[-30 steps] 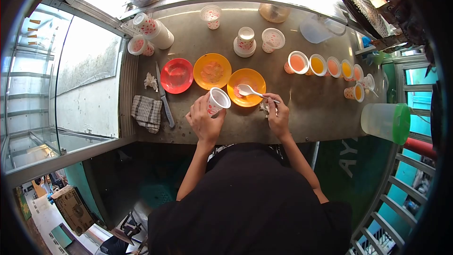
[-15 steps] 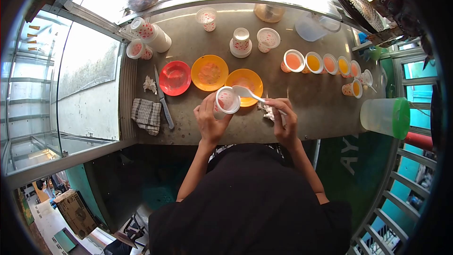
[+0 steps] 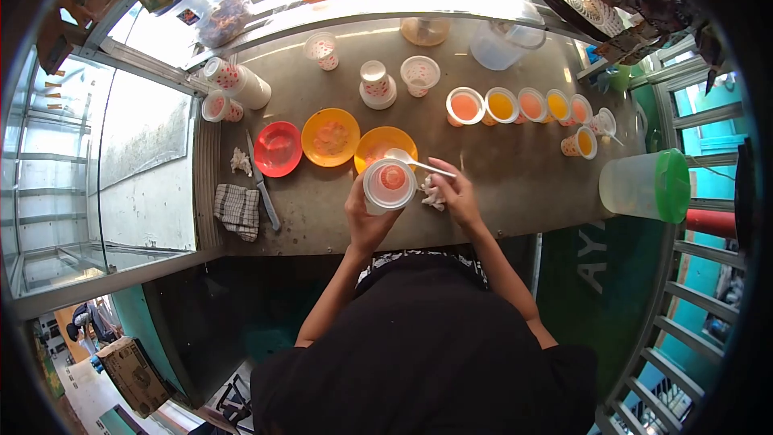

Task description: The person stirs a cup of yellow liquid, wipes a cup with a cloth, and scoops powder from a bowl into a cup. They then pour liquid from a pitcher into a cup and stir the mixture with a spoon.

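Observation:
My left hand (image 3: 369,220) is wrapped round a plastic cup (image 3: 390,185) with some reddish content at its bottom. In my right hand (image 3: 457,196) is a white spoon (image 3: 419,163), its bowl over the far rim of the cup. Just beyond the cup lies an orange plate (image 3: 372,143) with pinkish pieces. Another orange plate (image 3: 331,138) with pinkish pieces and a red plate (image 3: 278,149) lie to the left. A crumpled white item (image 3: 433,195) rests on the table beside my right hand.
Filled cups (image 3: 501,105) stand in a row at the right, near a green-lidded container (image 3: 644,185). A knife (image 3: 262,185) and a checked cloth (image 3: 237,211) lie at the left. Stacked cups (image 3: 376,84) stand at the back, and a clear tub (image 3: 499,44) behind.
The view has shifted. The cup in my left hand now faces the camera more, showing its inside. The spoon has moved with my right hand and stays at the cup's rim.

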